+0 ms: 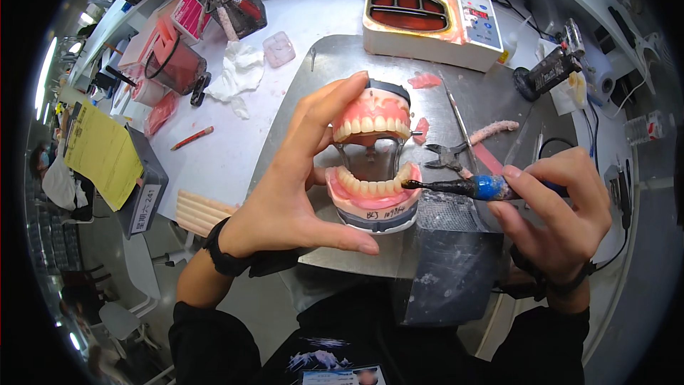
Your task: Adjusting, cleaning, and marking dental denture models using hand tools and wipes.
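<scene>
Seen from the head camera, the left hand [285,185] is curled wide in a C-shape around a hinged metal articulator carrying a full set of wax dentures [372,160], thumb under the grey base, fingertips on the top plate. The glossy pink gums and ivory teeth of the upper arch sit parted above the lower arch, with the metal frame showing in the gap. The right hand [559,203] pinches a slim wax-carving tool with a blue band and a dark, crusted shaft [456,187]; its tip touches the lower teeth on the right side.

The articulator is held just above a dull steel plate [342,64] on the white bench [235,150]. A dusty grey block [449,257] stands below the tool, its lower part lost against the dark clothing. Small steel pliers [445,157], pink wax scraps [424,80] and a rough pink wax roll [495,128] lie on the plate. Behind it sits a cream wax-heating pot with red wells [420,18]. A crumpled white tissue [239,75], a red pencil [191,138] and a yellow paper sheet [103,150] lie to the left. The fisheye rim bends and blurs the room's edges.
</scene>
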`<action>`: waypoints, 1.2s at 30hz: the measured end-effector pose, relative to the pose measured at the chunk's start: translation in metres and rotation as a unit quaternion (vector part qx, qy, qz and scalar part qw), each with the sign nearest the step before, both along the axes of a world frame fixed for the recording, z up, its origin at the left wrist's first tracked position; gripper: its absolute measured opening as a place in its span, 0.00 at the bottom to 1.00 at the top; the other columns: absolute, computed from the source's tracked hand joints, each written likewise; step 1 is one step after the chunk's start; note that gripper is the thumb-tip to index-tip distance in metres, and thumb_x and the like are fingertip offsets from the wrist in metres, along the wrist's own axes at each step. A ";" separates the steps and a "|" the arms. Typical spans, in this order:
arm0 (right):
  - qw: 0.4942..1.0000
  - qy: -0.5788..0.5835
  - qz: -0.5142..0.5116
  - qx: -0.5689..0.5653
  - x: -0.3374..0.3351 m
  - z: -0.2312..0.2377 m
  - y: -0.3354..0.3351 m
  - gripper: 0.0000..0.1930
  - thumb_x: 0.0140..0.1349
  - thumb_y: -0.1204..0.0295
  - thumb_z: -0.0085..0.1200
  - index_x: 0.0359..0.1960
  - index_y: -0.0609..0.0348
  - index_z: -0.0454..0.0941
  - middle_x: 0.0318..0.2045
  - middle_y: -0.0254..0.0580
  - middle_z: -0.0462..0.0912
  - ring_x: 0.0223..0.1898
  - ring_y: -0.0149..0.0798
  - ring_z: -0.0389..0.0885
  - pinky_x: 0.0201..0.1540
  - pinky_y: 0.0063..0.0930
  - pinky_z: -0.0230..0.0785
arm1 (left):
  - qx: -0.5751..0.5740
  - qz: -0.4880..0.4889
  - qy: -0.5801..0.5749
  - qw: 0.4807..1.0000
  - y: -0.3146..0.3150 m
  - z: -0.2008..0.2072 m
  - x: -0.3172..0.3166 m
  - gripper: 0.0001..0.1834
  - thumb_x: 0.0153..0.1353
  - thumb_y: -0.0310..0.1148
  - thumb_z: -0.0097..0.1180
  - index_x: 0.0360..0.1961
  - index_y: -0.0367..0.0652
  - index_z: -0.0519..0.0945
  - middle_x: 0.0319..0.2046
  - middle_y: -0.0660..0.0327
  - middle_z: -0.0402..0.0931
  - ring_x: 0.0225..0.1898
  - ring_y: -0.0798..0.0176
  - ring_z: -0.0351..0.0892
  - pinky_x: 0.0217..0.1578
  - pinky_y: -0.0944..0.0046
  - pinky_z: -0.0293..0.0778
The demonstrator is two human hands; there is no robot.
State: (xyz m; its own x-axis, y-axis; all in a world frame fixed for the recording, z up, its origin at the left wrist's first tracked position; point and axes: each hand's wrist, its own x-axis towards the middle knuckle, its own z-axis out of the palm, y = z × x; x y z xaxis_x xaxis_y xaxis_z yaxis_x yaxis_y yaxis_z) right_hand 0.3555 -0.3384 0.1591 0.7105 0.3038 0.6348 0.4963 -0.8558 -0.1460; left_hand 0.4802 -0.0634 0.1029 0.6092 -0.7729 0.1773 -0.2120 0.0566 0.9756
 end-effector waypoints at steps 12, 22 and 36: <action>1.000 0.016 0.013 -0.020 -0.001 0.004 0.000 0.23 0.37 0.73 0.75 0.40 0.61 0.85 0.28 0.40 0.78 0.26 0.40 0.74 0.26 0.30 0.65 | 0.002 -0.003 0.005 1.000 0.000 0.001 0.000 0.75 0.31 0.38 0.87 0.78 0.49 0.46 0.70 0.61 0.48 0.64 0.56 0.67 0.58 0.57 0.79; 0.998 -0.038 0.004 -0.049 -0.008 -0.002 0.002 0.19 0.40 0.70 0.75 0.37 0.61 0.86 0.28 0.38 0.77 0.24 0.39 0.74 0.22 0.27 0.66 | -0.002 0.001 -0.015 1.000 0.000 0.001 -0.001 0.74 0.32 0.37 0.87 0.78 0.50 0.47 0.70 0.60 0.48 0.63 0.56 0.69 0.54 0.58 0.81; 1.000 0.000 -0.003 0.004 -0.013 -0.006 0.005 0.19 0.42 0.73 0.75 0.39 0.63 0.86 0.26 0.39 0.78 0.24 0.39 0.75 0.23 0.30 0.66 | 0.017 0.010 -0.033 0.999 0.000 0.004 -0.007 0.69 0.36 0.37 0.85 0.77 0.51 0.50 0.71 0.57 0.48 0.63 0.54 0.70 0.53 0.56 0.83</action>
State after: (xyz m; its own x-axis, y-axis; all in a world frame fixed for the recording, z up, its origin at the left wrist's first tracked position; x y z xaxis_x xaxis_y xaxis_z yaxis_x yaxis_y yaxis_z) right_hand 0.3427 -0.3337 0.1532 0.7124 0.2949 0.6369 0.4910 -0.8578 -0.1520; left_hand 0.4735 -0.0632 0.1071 0.6119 -0.7674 0.1916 -0.2775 0.0187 0.9606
